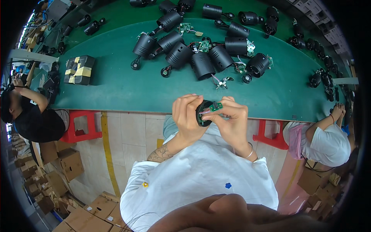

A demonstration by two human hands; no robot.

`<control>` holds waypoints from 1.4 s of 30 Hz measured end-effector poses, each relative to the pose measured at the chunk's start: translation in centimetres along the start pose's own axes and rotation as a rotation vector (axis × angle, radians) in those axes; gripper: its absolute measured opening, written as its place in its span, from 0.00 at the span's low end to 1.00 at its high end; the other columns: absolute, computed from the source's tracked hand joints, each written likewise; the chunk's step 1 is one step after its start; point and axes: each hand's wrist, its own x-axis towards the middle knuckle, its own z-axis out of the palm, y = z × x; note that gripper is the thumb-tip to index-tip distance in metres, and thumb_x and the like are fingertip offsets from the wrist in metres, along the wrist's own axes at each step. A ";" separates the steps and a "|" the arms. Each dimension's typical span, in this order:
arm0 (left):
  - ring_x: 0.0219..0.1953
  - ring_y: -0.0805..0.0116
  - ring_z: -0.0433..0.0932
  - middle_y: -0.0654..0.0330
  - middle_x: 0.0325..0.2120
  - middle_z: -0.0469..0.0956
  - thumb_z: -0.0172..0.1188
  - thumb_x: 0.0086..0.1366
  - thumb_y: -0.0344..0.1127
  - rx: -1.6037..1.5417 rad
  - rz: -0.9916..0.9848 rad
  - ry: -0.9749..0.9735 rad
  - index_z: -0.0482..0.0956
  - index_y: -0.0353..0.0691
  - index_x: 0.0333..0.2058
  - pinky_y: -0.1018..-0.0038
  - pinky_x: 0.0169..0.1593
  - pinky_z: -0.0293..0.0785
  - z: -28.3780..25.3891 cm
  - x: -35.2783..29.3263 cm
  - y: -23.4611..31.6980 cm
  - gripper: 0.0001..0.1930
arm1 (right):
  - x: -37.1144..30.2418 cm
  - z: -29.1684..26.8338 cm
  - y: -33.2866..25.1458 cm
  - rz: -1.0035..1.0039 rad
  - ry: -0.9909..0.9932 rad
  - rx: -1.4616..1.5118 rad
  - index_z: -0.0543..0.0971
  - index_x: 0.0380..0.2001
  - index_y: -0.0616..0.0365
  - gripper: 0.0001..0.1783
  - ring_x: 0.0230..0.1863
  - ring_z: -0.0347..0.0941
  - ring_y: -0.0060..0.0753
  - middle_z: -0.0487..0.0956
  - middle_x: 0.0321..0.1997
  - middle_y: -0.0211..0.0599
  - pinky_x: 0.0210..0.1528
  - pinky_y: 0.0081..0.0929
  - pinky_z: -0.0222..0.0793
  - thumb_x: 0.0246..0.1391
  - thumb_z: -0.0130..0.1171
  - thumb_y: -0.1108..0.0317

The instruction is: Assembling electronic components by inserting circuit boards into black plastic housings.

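In front of my chest, at the near edge of the green bench, my left hand [187, 118] is closed around a black cylindrical housing [198, 117]. Its open end faces my right hand [234, 116]. Between the thumb and fingers of that hand is a small green circuit board [217, 107], held just outside the opening. Thin wires and some green parts show inside the rim. Most of the housing's body is hidden by my left fingers. Beyond my hands, a similar black housing [202, 65] lies on the bench with a small board [224, 82] wired to its end.
Several more black housings [178, 54] with boards and ring-ended arms cover the bench's far middle. A black box with yellow tape [79, 70] sits at left. People work at left [33, 112] and right [328, 137], near red stools [81, 127]. Cardboard boxes [89, 216] stand behind.
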 end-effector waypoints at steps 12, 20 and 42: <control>0.36 0.59 0.75 0.58 0.36 0.76 0.67 0.45 0.28 -0.036 0.012 0.035 0.75 0.37 0.41 0.66 0.43 0.70 0.3 -0.2 -0.9 0.21 | -0.5 2.0 0.1 -0.265 0.284 -0.283 0.85 0.28 0.55 0.12 0.30 0.65 0.27 0.75 0.24 0.29 0.42 0.26 0.63 0.34 0.66 0.78; 0.40 0.61 0.74 0.57 0.41 0.72 0.71 0.42 0.25 -0.119 0.039 0.002 0.71 0.40 0.45 0.67 0.45 0.74 -0.3 -0.4 -1.1 0.29 | -0.2 1.4 0.4 0.050 0.070 0.116 0.83 0.42 0.60 0.27 0.44 0.78 0.35 0.83 0.43 0.40 0.47 0.28 0.74 0.30 0.69 0.80; 0.44 0.58 0.69 0.53 0.47 0.63 0.72 0.43 0.28 -0.246 -0.138 -0.141 0.68 0.38 0.49 0.66 0.49 0.69 -0.9 -0.6 0.3 0.33 | 0.3 0.1 0.5 0.118 0.006 0.232 0.83 0.40 0.63 0.24 0.40 0.79 0.32 0.82 0.43 0.41 0.46 0.24 0.74 0.32 0.69 0.81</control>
